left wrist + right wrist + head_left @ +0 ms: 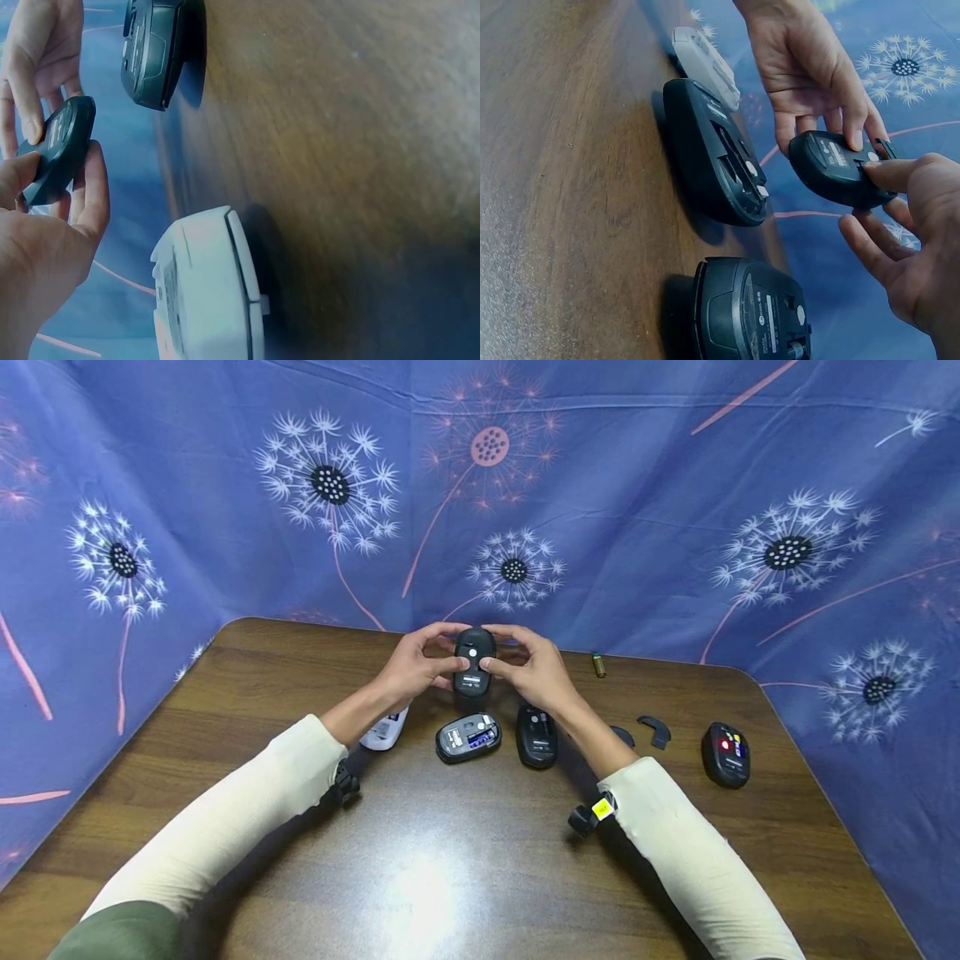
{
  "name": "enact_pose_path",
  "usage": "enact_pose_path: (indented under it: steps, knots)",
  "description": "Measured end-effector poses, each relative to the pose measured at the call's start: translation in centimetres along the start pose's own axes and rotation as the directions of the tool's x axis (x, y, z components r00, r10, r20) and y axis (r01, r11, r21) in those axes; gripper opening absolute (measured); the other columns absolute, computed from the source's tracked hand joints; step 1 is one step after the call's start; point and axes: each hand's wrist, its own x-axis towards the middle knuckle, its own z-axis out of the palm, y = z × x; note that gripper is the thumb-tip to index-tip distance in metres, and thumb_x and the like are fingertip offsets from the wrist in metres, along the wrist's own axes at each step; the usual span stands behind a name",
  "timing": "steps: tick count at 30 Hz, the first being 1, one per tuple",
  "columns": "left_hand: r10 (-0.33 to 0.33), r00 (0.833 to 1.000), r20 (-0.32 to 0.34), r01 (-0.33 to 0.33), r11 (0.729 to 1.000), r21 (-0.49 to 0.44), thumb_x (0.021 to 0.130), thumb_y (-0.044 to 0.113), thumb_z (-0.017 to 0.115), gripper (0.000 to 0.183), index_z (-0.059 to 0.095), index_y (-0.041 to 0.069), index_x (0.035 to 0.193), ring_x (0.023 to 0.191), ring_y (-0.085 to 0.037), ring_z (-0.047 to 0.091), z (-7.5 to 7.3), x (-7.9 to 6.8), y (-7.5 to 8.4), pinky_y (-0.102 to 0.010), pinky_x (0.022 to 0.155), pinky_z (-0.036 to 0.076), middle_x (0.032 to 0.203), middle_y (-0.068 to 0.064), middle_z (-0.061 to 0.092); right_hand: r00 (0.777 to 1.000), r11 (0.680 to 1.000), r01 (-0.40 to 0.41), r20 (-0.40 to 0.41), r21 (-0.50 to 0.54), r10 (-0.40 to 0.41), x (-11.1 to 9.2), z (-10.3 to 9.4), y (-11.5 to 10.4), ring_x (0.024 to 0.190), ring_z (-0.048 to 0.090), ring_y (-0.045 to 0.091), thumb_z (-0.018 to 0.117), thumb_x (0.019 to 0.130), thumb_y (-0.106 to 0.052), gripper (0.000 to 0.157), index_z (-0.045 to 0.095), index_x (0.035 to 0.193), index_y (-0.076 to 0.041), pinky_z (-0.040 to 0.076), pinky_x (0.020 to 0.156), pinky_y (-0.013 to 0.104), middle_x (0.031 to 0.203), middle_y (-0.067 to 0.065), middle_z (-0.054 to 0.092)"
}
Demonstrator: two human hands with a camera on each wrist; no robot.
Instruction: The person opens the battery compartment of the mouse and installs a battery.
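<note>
Both hands hold a black computer mouse [472, 652] above the far middle of the table, its labelled underside toward the head camera. My left hand [412, 667] grips its left side, thumb on the underside. From the right, my right hand [538, 675] grips it too, thumb pressed near the middle of the underside. In the right wrist view, a small dark piece [886, 148] sticks up at one end of the held mouse [825, 166]; whether it is attached cannot be told. Below the hands, an upturned mouse [468, 738] shows batteries in its bay.
A white mouse [384, 732] lies by the left forearm. Another black mouse [537, 737] lies upturned near the right wrist. Farther right are a curved black cover [657, 732], a partly hidden dark piece [622, 736], a battery [598, 665] and a mouse with a red light [726, 755].
</note>
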Motion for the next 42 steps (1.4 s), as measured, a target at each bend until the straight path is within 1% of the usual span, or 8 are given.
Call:
enact_pose_path:
  steps: [4, 9, 14, 17, 21, 29, 37, 42]
  knots:
    - [-0.016, 1.0, -0.002, 0.016, 1.0, 0.009, 0.1, -0.009, 0.077, 0.062, 0.062, 0.005, 0.158, 0.089, -0.016, 0.074, 0.1, 0.0, 0.0, -0.038, 0.075, 0.075, 0.122, -0.013, 0.061, 0.998, 0.998, 0.041, -0.041, -0.056, -0.043, 0.1, -0.1, -0.1, 0.12, 0.077, 0.036, 0.087, 0.099, -0.01, 0.051, 0.073, 0.149, -0.016, 0.068, 0.104, 0.05, 0.139, 0.014, 0.074]
    - [-0.028, 1.0, 0.004, 0.028, 1.0, 0.004, 0.1, -0.009, 0.076, 0.06, 0.063, 0.005, 0.157, 0.095, -0.017, 0.073, 0.1, -0.1, -0.2, -0.039, 0.077, 0.075, 0.125, -0.015, 0.062, 0.992, 0.995, 0.067, -0.101, -0.07, -0.074, 0.3, -0.1, -0.2, 0.106, 0.076, 0.029, 0.087, 0.099, -0.01, 0.047, 0.076, 0.145, -0.015, 0.067, 0.098, 0.049, 0.123, 0.017, 0.08]
    - [-0.026, 1.0, 0.012, 0.026, 1.0, 0.012, 0.102, -0.006, 0.077, 0.058, 0.064, 0.007, 0.157, 0.103, -0.018, 0.07, 0.0, -0.3, -0.3, -0.04, 0.081, 0.075, 0.13, -0.016, 0.06, 0.988, 0.996, 0.07, -0.132, -0.047, -0.075, 0.3, -0.2, -0.5, 0.096, 0.072, 0.023, 0.084, 0.102, -0.01, 0.042, 0.077, 0.143, -0.014, 0.063, 0.091, 0.034, 0.108, 0.019, 0.08]
    - [-0.02, 1.0, 0.015, 0.02, 1.0, 0.008, 0.102, -0.005, 0.077, 0.057, 0.065, 0.008, 0.156, 0.104, -0.019, 0.07, 0.0, -0.3, -0.3, -0.041, 0.082, 0.075, 0.131, -0.017, 0.06, 0.988, 0.998, 0.057, -0.14, -0.026, -0.06, 0.2, -0.4, -0.6, 0.094, 0.071, 0.02, 0.083, 0.103, -0.01, 0.042, 0.076, 0.144, -0.014, 0.059, 0.085, 0.024, 0.107, 0.019, 0.08]
    - [-0.021, 1.0, 0.017, 0.021, 1.0, 0.0, 0.101, -0.006, 0.077, 0.057, 0.066, 0.009, 0.156, 0.103, -0.019, 0.069, 0.0, -0.2, -0.4, -0.042, 0.08, 0.075, 0.128, -0.016, 0.059, 0.987, 0.998, 0.045, -0.158, 0.037, -0.039, 0.1, -0.7, -0.5, 0.09, 0.069, 0.016, 0.082, 0.103, -0.008, 0.042, 0.075, 0.144, -0.01, 0.055, 0.08, 0.018, 0.106, 0.019, 0.077]
    - [-0.017, 1.0, 0.016, 0.017, 1.0, -0.004, 0.101, -0.007, 0.077, 0.058, 0.066, 0.009, 0.156, 0.106, -0.02, 0.067, 0.1, -0.2, -0.5, -0.043, 0.08, 0.075, 0.126, -0.015, 0.058, 0.984, 0.998, 0.027, -0.178, 0.064, -0.016, -0.5, -1.2, -0.3, 0.085, 0.068, 0.009, 0.081, 0.102, -0.005, 0.043, 0.074, 0.144, -0.006, 0.053, 0.074, 0.017, 0.105, 0.021, 0.078]
    - [-0.014, 1.0, 0.006, 0.013, 1.0, 0.01, 0.102, -0.006, 0.077, 0.058, 0.066, 0.011, 0.157, 0.111, -0.021, 0.065, -0.2, -0.4, -0.2, -0.041, 0.08, 0.075, 0.128, -0.015, 0.058, 0.987, 0.999, -0.048, -0.156, 0.01, 0.049, -1.2, -2.4, 0.2, 0.091, 0.072, 0.017, 0.08, 0.106, -0.015, 0.04, 0.075, 0.146, -0.013, 0.05, 0.074, 0.021, 0.102, 0.006, 0.074]
    - [-0.015, 1.0, 0.002, 0.015, 1.0, -0.001, 0.102, -0.006, 0.077, 0.058, 0.066, 0.011, 0.156, 0.11, -0.021, 0.067, -0.3, -0.4, -0.2, -0.043, 0.08, 0.075, 0.129, -0.016, 0.058, 0.989, 0.996, -0.082, -0.13, -0.035, 0.077, -1.6, -2.9, 0.9, 0.094, 0.073, 0.026, 0.077, 0.108, -0.016, 0.041, 0.073, 0.148, -0.011, 0.054, 0.076, 0.026, 0.102, 0.009, 0.075]
